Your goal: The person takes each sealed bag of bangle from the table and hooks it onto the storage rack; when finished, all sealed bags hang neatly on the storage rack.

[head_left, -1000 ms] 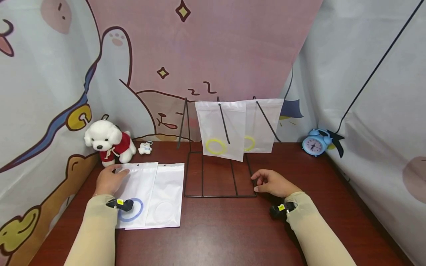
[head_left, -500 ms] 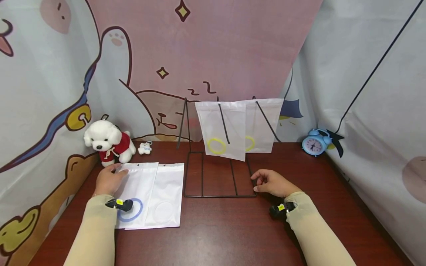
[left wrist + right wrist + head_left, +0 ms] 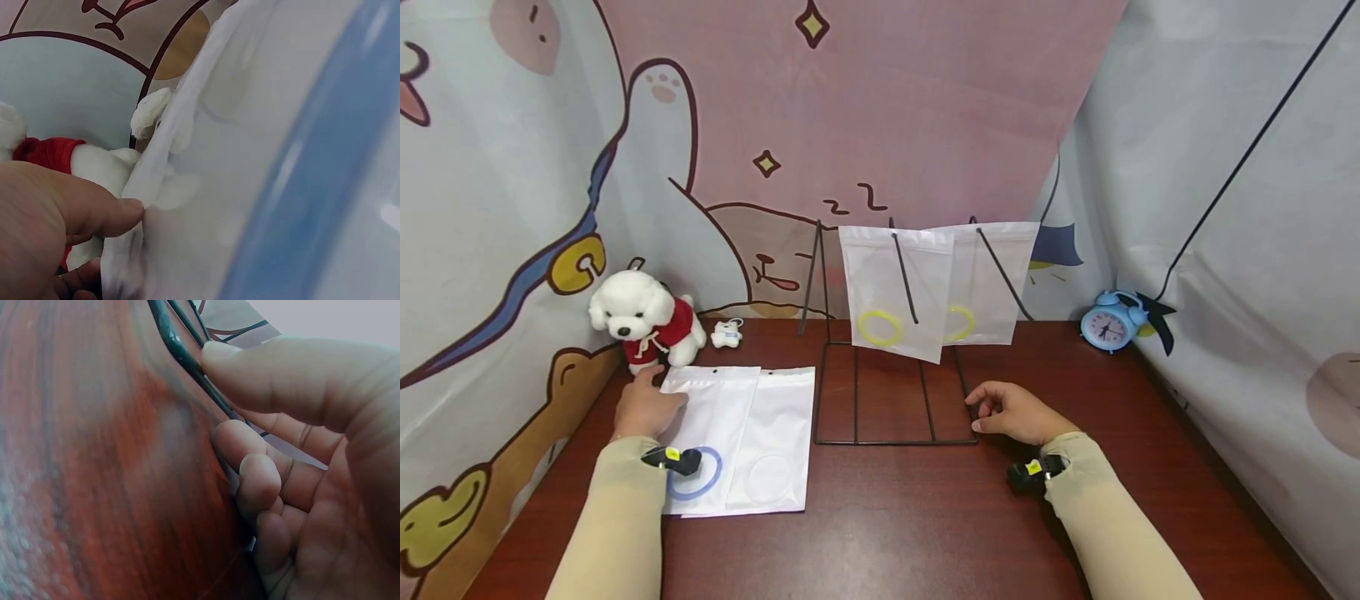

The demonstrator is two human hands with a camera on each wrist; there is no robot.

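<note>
Left hand: we have it at the upper left corner of the bag with the blue ring, thumb on one face and a finger passing behind the edge, so we note a light pinch. That bag lies on the brown table, its right side overlapping the bag with the pale ring. Right hand: we see it pinching the base of the black wire rack, thumb and forefinger on the rod near the front right corner, other fingers curled in. Two white bags hang on the rack: the left hanging bag on the middle prong, partly over the right hanging bag on the right prong, each with a yellow ring showing low down. We can't tell whether the rings are printed or inside. Around these, we log a plush dog in red just beyond the left hand, a small white toy beside it, a blue alarm clock at the far right, and a cartoon backdrop behind everything.
</note>
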